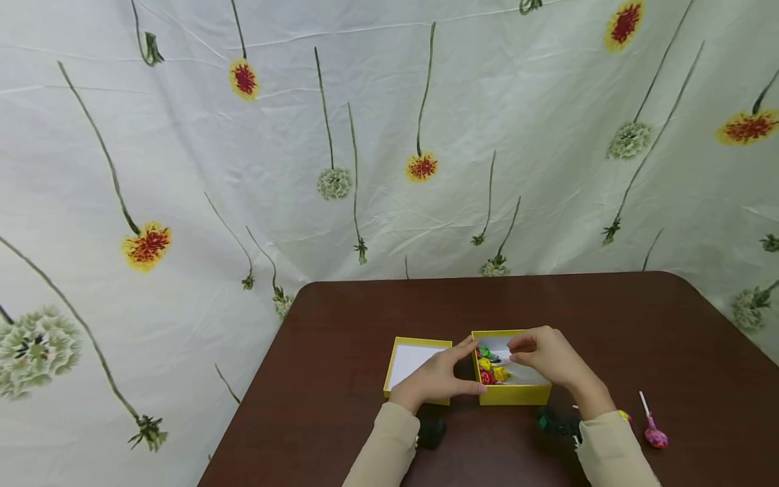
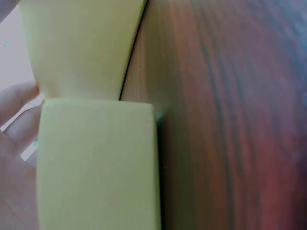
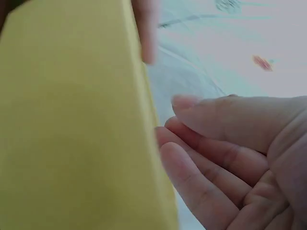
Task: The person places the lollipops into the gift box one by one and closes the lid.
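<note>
A yellow box [image 1: 514,395] with a white inside stands on the table. At its left end lie several wrapped lollipops [image 1: 485,363] with green, yellow and red heads. My left hand [image 1: 441,376] holds the box's left side, its thumb at the front corner and its fingers toward the back. Over the right half of the box hovers my right hand [image 1: 550,357]. In the right wrist view its fingers [image 3: 204,189] and thumb are loosely curled, with nothing seen between them. Left of the box lies the lid [image 1: 414,360], white inside, partly covered by my left hand.
To the right on the brown table [image 1: 639,325] lies a pink-purple lollipop [image 1: 656,436] with a white stick. Another lollipop [image 1: 625,416] is mostly hidden by my right wrist. A white flowered cloth [image 1: 377,223] hangs behind the table.
</note>
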`<state>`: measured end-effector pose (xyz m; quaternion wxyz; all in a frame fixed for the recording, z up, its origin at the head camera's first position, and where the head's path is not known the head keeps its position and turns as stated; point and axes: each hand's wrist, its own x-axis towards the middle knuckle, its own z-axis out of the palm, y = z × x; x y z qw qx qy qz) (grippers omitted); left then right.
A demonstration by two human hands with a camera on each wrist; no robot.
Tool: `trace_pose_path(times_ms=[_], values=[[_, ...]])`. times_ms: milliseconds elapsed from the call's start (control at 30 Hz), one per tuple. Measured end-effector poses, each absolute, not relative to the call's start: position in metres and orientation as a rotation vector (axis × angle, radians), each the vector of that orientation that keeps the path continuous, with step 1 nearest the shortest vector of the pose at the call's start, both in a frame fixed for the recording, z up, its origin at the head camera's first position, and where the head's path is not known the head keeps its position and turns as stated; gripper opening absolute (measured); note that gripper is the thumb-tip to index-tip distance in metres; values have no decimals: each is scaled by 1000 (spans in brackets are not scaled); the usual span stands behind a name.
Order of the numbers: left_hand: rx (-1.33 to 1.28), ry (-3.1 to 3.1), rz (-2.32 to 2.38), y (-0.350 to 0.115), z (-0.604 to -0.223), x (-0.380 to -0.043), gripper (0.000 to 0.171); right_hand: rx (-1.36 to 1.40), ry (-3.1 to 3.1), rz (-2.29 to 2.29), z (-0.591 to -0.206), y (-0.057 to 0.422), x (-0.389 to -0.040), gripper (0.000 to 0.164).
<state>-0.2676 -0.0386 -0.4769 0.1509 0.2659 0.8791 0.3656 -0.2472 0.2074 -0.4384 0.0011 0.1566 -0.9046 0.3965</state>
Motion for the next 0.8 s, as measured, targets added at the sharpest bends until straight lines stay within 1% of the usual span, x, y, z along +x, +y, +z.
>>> trace_pose_path(times_ms=[300,467,600,800], values=[[791,2510,1073,-39,-476,-268,88,333,-2858,1221,-436,252,-241,29],[789,2508,1070,-37,-477,-268,87,250,-2883,1196,-435,270,-230,33],[788,2513,1064,-36,-477,-268,88,264,-2921,1162,-431,284,-223,32],[808,2518,1058,-39,-478,-270,88,399,-3023,1144,-426,311,-213,29]])
